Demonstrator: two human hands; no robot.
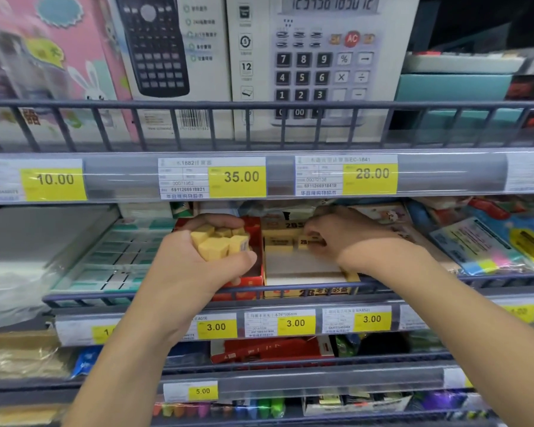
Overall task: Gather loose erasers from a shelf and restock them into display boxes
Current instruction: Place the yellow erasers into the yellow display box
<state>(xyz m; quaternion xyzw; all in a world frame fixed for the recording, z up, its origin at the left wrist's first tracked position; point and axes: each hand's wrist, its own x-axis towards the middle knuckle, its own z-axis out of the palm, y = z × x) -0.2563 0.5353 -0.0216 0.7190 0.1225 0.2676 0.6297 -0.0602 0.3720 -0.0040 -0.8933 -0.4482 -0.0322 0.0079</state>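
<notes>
So we're mid-restock: left hand [216,257] fingers curl round a bunch of small yellow block erasers [221,243], right hand [346,238] fingers pinch one yellow printed eraser [305,241] over the yellow cardboard display box [309,291]; next it needs seating beside the row just behind the fingers.

Matt yellow rubber erasers [221,243]; printed cardboard display box [305,272]; dark painted metal shelf rail [259,104]; glossy clear plastic price strip [444,174].

I'm reaching both arms forward, my left hand [204,257] cupping a fistful of erasers [221,245], palm turned inward, while my right hand [342,235] is pinching one eraser [305,241], fingers curled downward.
</notes>
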